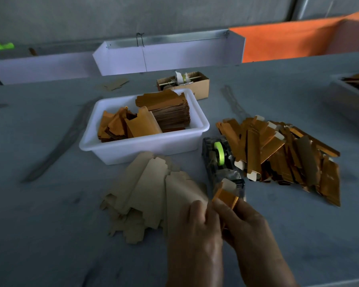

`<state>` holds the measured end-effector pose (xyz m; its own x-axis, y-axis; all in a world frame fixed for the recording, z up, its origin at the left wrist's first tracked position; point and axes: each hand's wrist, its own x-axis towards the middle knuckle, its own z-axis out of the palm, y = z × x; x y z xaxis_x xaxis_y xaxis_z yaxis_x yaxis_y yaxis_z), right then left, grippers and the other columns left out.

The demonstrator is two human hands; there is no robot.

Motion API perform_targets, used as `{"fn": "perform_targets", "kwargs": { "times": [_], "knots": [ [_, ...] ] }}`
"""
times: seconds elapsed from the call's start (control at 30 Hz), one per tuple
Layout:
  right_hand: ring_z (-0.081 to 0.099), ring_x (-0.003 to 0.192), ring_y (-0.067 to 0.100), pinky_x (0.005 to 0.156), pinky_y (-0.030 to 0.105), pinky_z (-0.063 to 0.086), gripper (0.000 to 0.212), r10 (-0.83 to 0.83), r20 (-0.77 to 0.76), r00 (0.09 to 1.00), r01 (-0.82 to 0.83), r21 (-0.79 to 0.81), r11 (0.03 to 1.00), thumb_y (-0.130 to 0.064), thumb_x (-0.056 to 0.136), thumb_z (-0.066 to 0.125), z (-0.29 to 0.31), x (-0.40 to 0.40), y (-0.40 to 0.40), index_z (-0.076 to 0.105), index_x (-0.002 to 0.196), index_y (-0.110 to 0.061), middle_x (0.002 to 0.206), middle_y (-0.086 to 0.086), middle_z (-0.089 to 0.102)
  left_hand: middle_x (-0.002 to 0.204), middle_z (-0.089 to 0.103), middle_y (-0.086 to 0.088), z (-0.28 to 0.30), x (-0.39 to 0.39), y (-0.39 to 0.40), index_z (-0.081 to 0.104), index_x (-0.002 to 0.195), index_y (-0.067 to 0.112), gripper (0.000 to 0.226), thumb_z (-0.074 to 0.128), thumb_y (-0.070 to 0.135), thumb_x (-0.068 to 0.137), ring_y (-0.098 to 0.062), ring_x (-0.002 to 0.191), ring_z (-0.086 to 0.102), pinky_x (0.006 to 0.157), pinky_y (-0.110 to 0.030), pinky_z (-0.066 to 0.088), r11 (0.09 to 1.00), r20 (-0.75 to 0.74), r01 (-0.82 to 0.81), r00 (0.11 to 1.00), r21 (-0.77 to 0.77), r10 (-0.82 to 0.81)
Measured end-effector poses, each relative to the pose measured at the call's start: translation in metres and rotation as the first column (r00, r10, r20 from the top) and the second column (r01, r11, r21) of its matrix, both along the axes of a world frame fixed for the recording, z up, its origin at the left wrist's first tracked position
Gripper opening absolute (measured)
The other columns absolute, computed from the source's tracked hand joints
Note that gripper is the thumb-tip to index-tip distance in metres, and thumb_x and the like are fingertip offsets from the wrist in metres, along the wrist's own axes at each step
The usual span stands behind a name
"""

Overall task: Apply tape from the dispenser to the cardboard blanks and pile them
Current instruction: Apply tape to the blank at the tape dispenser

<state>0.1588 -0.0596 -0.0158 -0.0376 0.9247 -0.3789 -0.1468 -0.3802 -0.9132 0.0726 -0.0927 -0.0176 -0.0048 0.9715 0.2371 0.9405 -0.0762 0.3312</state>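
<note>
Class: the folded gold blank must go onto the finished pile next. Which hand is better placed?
Probably the right hand: it grips the gold blank on the side nearer the finished pile.

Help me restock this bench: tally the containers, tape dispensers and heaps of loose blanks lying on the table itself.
White plastic tubs: 1
Small cardboard boxes: 1
Tape dispensers: 1
Heaps of loose blanks: 2, plain brown and gold
Total: 5
</note>
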Motion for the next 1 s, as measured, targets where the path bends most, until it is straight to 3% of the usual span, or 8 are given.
{"fn": "perform_targets", "kwargs": {
  "times": [0.1,0.17,0.27,0.4,0.47,0.6,0.8,1.0],
  "knots": [
    [0.068,0.072,0.023,0.069,0.033,0.054,0.011,0.001,-0.049,0.999,-0.002,-0.028,1.000,-0.011,0.088,0.059,-0.001,0.000,0.002,0.069,0.086,-0.008,0.076,0.014,0.071,0.103,0.055,0.016,0.004,-0.014,0.005,0.059,0.106,0.038,0.025,0.068,0.029,0.084,0.002,0.092,0.053,0.072,-0.007,0.041,0.971,0.372,-0.146,0.905,-0.188,0.208],
    [0.067,0.069,0.022,0.072,0.035,0.055,0.013,0.016,-0.072,0.997,-0.019,-0.036,0.999,-0.012,0.089,0.057,0.000,0.002,0.003,0.068,0.085,-0.006,0.071,0.012,0.069,0.088,0.065,0.015,0.002,-0.023,0.009,0.061,0.094,0.033,0.012,0.068,0.035,0.084,0.002,0.079,0.060,0.069,-0.012,0.047,0.903,0.661,-0.112,0.645,-0.415,0.384],
    [0.062,0.064,0.023,0.069,0.037,0.055,0.014,0.056,0.017,0.998,-0.056,0.024,0.998,-0.014,0.088,0.059,0.003,0.002,0.001,0.068,0.080,-0.007,0.064,0.008,0.064,0.061,0.068,0.007,0.007,-0.036,0.012,0.068,0.078,0.022,0.006,0.074,0.024,0.080,-0.004,0.054,0.061,0.048,-0.020,0.047,0.832,0.785,0.034,0.353,-0.554,0.509],
    [0.062,0.074,0.004,0.059,0.013,0.046,0.006,-0.103,0.536,0.838,-0.140,0.392,0.909,-0.033,0.084,0.060,0.012,0.012,0.006,0.065,0.085,-0.031,0.083,-0.009,0.065,0.055,0.064,0.000,0.010,-0.041,0.017,0.072,0.069,0.017,0.014,0.070,0.014,0.083,-0.006,0.042,0.053,0.039,-0.017,0.039,0.869,0.827,-0.059,0.282,-0.490,0.486],
    [0.058,0.084,0.003,0.059,0.009,0.041,0.009,-0.260,0.603,0.754,-0.120,0.515,0.849,-0.030,0.084,0.060,0.017,0.025,0.017,0.065,0.091,-0.030,0.100,-0.011,0.059,0.051,0.062,0.004,0.013,-0.044,0.022,0.070,0.063,0.017,0.020,0.069,0.011,0.083,-0.004,0.040,0.052,0.038,-0.016,0.038,0.904,0.881,-0.137,0.208,-0.404,0.425],
    [0.057,0.102,0.018,0.072,0.024,0.045,0.011,-0.168,0.648,0.742,-0.151,0.407,0.901,-0.023,0.088,0.059,0.017,0.036,0.045,0.068,0.094,-0.020,0.112,0.000,0.061,0.054,0.062,0.009,0.015,-0.044,0.032,0.069,0.061,0.024,0.025,0.067,0.015,0.084,0.000,0.045,0.053,0.049,-0.022,0.037,0.936,0.918,-0.142,0.192,-0.324,0.347],
    [0.057,0.083,0.007,0.059,0.017,0.038,0.011,-0.070,0.657,0.751,-0.186,0.311,0.932,-0.028,0.088,0.062,0.006,0.025,0.058,0.066,0.090,-0.018,0.094,-0.002,0.063,0.064,0.066,0.006,0.009,-0.028,0.040,0.068,0.070,0.022,0.013,0.069,0.021,0.083,-0.006,0.055,0.055,0.056,-0.024,0.036,0.919,0.910,-0.086,0.126,-0.386,0.394],
    [0.056,0.102,0.019,0.069,0.023,0.045,0.020,-0.029,0.704,0.710,-0.145,0.186,0.972,-0.034,0.085,0.064,-0.005,0.024,0.065,0.062,0.097,-0.018,0.114,0.008,0.057,0.068,0.068,0.004,0.006,-0.020,0.043,0.069,0.079,0.018,0.008,0.067,0.021,0.086,-0.011,0.068,0.060,0.063,-0.025,0.044,0.911,0.909,-0.022,0.049,-0.413,0.413]
  ]
}}
